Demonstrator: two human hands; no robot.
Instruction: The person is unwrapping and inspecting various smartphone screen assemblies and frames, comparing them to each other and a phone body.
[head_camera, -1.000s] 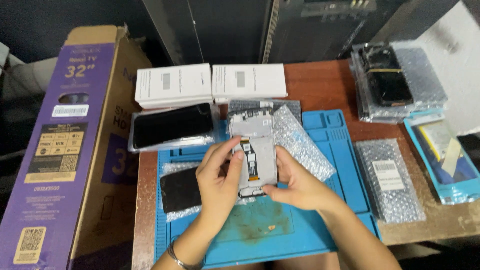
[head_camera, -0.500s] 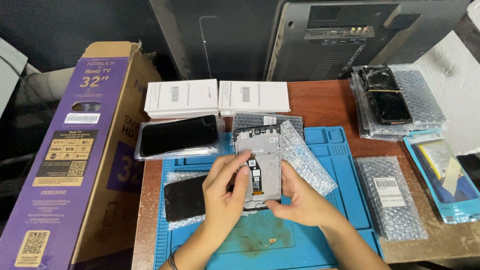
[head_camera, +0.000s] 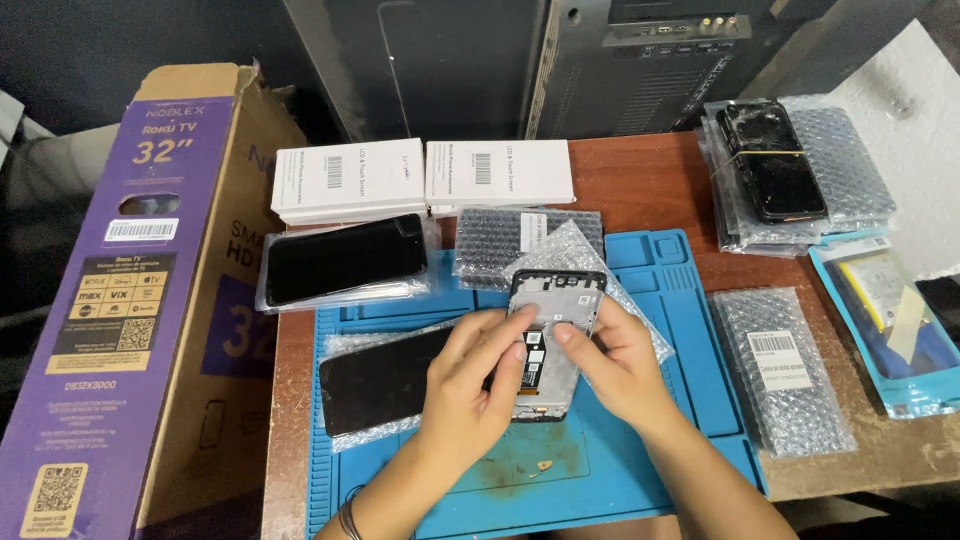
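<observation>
Both hands meet over the blue work mat (head_camera: 680, 330), w/ a phone frame assembly (head_camera: 550, 340) held between them, inner side up. Left hand (head_camera: 470, 385) curls round the frame's left edge, fingers bent, thumb and forefinger pinched near a small part at its centre. Right hand (head_camera: 615, 365) grips the right edge, thumb pressed on the inner face; fingers behind are hidden, so can't tell how far they wrap.

Around: just left of the left hand, partly under its wrist, lies a dark screen panel (head_camera: 375, 380) on bubble wrap. Further out beyond the left hand, a second dark screen in clear wrap (head_camera: 345, 258), and past that two white flat boxes (head_camera: 420, 178) side by side. Directly beyond the frame, a bubble-wrap pouch (head_camera: 500, 240) w/ a label; another loose bubble-wrap sheet (head_camera: 580, 250) sits under/behind the frame top. Right of the right hand, a labelled bubble-wrap packet (head_camera: 785, 370) lies half on the wooden table (head_camera: 650, 180). Far right: a stack of bubble-wrapped items w/ a cracked phone (head_camera: 770, 160) on top, and a blue packet (head_camera: 890, 330) near the table edge. A tall purple cardboard box (head_camera: 120, 300) stands well left of the left hand. Hands cover the frame's lower half, prob. hiding more parts.

Vs 0.5 s ago: grip much the same, frame still between both hands; the left fingers have crept more onto the centre, and the view has shifted slightly.
</observation>
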